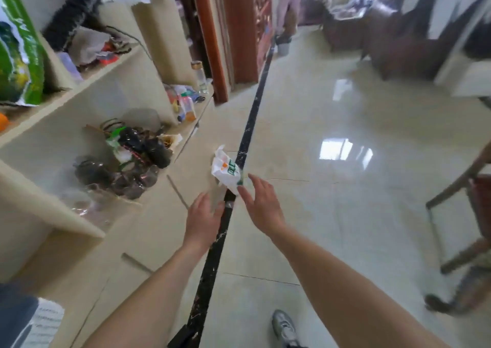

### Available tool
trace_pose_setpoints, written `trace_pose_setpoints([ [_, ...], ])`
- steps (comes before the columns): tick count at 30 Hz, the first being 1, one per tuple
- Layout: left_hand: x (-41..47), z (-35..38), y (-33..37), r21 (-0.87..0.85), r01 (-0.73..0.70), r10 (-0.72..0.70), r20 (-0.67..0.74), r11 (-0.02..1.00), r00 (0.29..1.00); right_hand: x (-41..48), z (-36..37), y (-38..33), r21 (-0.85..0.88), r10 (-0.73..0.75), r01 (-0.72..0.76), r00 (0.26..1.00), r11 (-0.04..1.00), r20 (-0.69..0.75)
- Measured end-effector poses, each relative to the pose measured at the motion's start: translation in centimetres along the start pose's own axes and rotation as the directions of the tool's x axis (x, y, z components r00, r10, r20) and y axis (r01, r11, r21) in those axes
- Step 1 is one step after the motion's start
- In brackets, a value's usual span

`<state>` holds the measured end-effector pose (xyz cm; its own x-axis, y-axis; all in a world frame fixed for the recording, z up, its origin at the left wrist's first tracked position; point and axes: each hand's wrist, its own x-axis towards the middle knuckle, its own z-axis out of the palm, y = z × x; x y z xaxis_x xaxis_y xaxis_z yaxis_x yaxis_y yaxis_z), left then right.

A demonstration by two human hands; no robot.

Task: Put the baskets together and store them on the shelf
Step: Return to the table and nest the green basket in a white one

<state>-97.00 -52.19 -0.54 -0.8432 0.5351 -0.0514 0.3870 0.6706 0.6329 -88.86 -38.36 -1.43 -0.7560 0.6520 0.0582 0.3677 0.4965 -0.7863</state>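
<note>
No basket shows in this view. Both my arms stretch forward over the tiled floor. My left hand [203, 216] is open with fingers apart and holds nothing. Just right of it, my right hand [261, 201] is also open, its fingertips close to a crumpled white plastic bag [225, 169] with green and orange print that lies on the floor; whether they touch it I cannot tell. The beige shelf unit [87, 81] stands along the left, its shelves crowded with items.
The lower shelf holds dark bundled items in clear plastic [125, 167] and small bottles [186, 105]. A green bag [18, 55] stands upper left. A black floor strip [247, 140] runs ahead. A wooden chair [462, 214] is at right, dark furniture [393, 34] far back. My shoe [284, 326] is below.
</note>
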Motion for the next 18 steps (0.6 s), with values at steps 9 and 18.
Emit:
trace_pose_setpoints([
  [9, -13.6, 17.2, 15.9, -0.14, -0.363, 0.387, 0.434, 0.921, 0.814, -20.7, -18.6, 15.1, -0.051, 0.379, -0.448, 0.806, 0.893, -0.454],
  [18, -30.0, 28.6, 31.4, -0.209, -0.622, 0.59, 0.631, 0.754, 0.504, -39.9, -34.0, 24.8, 0.187, 0.564, -0.643, 0.449, 0.742, -0.693],
])
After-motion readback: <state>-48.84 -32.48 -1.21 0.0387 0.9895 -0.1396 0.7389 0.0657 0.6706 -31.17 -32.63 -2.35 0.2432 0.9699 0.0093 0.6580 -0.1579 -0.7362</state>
